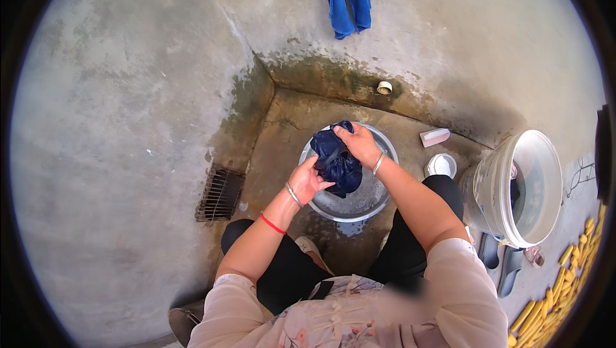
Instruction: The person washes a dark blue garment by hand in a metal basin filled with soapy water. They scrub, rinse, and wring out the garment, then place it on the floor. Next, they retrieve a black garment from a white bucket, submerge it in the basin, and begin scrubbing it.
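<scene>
A bunched, wet-looking dark navy cloth [339,167] is held up over a round metal basin [345,218]. My right hand [362,145] grips its upper part, with the thumb pressed on top. On the cloth's left side is my left hand [306,183], palm turned up, its thumb and fingers holding the lower edge. Part of the cloth hides the far left of the basin. Shallow, cloudy water [353,206] shows in the bottom. The basin stands on a wet concrete floor between my knees.
Right of the basin are a pink-and-white scrubbing brush [435,137], a small tub of white stuff [441,166] and a tall plastic bucket [491,194] with cloth inside. Grey slippers [511,271] and corn cobs [553,295] lie beyond. A drain grate [219,194] is at left; a blue towel [346,3] hangs ahead.
</scene>
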